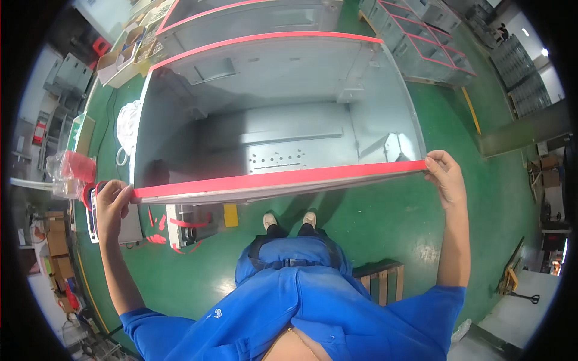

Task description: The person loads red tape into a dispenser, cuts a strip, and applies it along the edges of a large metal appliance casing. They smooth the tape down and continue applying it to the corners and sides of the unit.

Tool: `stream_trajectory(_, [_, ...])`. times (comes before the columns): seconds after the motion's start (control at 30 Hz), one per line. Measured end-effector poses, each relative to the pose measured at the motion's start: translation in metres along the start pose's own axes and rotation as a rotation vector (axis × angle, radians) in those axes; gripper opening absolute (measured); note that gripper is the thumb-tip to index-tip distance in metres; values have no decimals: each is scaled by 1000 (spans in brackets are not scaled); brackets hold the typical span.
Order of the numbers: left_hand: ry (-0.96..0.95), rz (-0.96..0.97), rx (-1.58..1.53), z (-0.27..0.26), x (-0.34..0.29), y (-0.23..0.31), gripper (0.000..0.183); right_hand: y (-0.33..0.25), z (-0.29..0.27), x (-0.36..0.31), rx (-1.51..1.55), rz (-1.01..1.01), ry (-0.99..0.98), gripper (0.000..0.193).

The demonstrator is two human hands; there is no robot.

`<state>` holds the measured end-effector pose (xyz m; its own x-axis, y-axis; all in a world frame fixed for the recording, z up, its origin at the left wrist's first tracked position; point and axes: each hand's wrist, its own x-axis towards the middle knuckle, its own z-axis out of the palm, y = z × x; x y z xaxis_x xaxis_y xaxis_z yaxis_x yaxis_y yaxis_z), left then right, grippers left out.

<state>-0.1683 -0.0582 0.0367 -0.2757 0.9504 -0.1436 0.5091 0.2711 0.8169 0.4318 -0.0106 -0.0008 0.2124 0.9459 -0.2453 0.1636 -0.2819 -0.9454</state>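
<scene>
A large grey metal cabinet (289,120) lies with its open side up in front of me, its inside showing a row of round holes. Red tape (277,178) runs the length of its near edge. At the near left corner my left hand (112,207) is closed, thumb and fingers pinching the tape's left end. My right hand (445,174) pinches the right end at the near right corner. Whether the strip is pressed flat all along the edge I cannot tell. Red strips also line the far edge (271,37).
Behind stands another metal cabinet (253,27) with red edging; more cabinets (421,45) are at the far right. Parts boxes (120,57) sit at the far left. A device with red tape (188,224) is below the near edge. A wooden pallet (383,283) lies by my right side.
</scene>
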Motion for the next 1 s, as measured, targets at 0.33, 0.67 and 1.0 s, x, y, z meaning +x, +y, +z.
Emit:
stream_trajectory(0.33, [-29,-26,-64,-5,2,-10,11,2,0,3,2,10,-10,26])
stream_trajectory(0.67, [-80,-30,-104,-8,6,-16,12,7,-3,2,27,-13,-11,24])
stream_trajectory(1.0, [-76,-2,-53,-7,8,-16,15,5,3,-1,-33,-58,24,22])
